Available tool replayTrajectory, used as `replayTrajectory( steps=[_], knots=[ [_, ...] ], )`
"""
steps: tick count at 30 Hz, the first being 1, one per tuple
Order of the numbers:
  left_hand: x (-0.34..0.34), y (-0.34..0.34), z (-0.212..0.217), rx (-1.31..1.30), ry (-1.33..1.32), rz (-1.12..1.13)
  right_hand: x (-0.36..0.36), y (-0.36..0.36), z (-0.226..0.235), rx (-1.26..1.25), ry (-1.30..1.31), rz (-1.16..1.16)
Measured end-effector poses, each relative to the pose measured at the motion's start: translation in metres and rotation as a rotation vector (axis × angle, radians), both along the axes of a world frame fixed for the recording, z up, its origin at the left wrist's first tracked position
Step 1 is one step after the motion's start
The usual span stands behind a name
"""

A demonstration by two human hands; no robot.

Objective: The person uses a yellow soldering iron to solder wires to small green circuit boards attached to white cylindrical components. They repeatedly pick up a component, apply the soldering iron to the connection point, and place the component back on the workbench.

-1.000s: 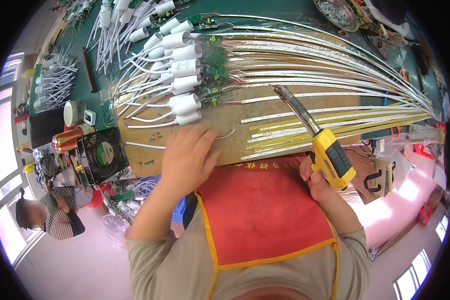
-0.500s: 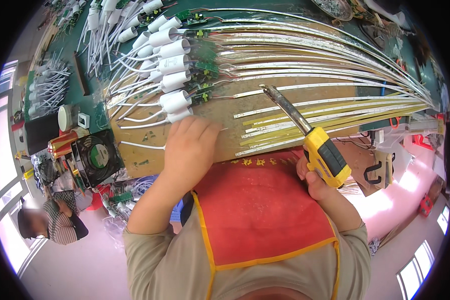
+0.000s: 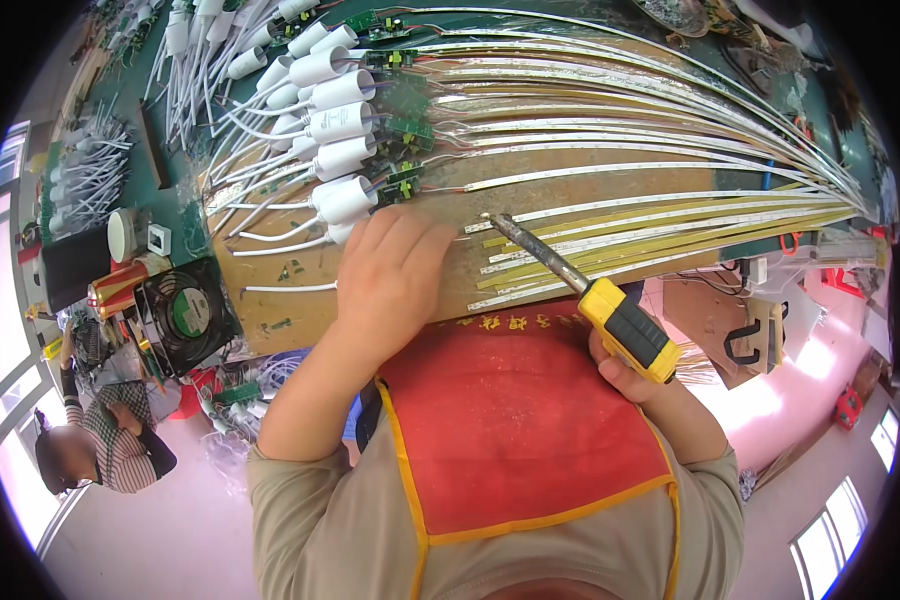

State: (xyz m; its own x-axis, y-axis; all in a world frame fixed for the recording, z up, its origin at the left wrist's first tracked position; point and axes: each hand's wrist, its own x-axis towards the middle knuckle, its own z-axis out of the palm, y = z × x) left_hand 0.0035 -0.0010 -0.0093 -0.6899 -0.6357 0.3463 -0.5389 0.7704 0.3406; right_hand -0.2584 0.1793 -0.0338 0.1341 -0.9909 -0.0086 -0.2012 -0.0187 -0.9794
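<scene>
My right hand (image 3: 622, 372) is wrapped round the yellow and black handle of a soldering iron (image 3: 632, 328). The iron slants up to the left, its dark tip close to the left end of a white LED strip (image 3: 560, 212). My left hand (image 3: 390, 275) is closed at the left ends of the strips, fingers curled down over a part they hide. From beneath its wrist side a white cable (image 3: 288, 288) runs out to the left. Just beyond its knuckles lie white plastic sleeves (image 3: 345, 200) and a small green circuit board (image 3: 403, 180) wired to a strip.
A brown board (image 3: 440, 295) bears the work on a green tabletop. At the left stand a black fan (image 3: 185, 312), a round white container (image 3: 125, 235) and a heap of white cables (image 3: 90, 185). Another person (image 3: 120, 440) sits at the lower left.
The soldering iron has come left and down with my right hand, its tip moving from one strip to near another's end. My left hand has shifted only slightly.
</scene>
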Motion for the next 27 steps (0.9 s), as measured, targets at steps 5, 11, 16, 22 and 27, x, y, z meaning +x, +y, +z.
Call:
replayTrajectory(
  steps=[5, 11, 16, 22, 27],
  knots=[
    [0.0002, -0.003, -0.0012, 0.013, -0.035, -0.025, 0.0089, -0.0011, 0.0008, 0.103, -0.139, -0.09],
    [-0.0009, -0.006, -0.0001, 0.035, -0.082, -0.052, 0.0071, -0.0056, 0.0022, 0.105, -0.149, -0.056],
    [-0.0023, -0.0066, 0.0008, 0.07, -0.098, -0.054, 0.0038, -0.0026, -0.0015, 0.093, -0.149, -0.02],
    [-0.0032, -0.0072, 0.0023, 0.119, -0.099, -0.061, 0.0065, 0.0006, -0.0027, 0.113, -0.098, -0.064],
    [-0.0033, -0.006, 0.0015, 0.11, -0.099, -0.065, 0.0048, 0.0, -0.0052, 0.099, -0.058, -0.021]
  ],
)
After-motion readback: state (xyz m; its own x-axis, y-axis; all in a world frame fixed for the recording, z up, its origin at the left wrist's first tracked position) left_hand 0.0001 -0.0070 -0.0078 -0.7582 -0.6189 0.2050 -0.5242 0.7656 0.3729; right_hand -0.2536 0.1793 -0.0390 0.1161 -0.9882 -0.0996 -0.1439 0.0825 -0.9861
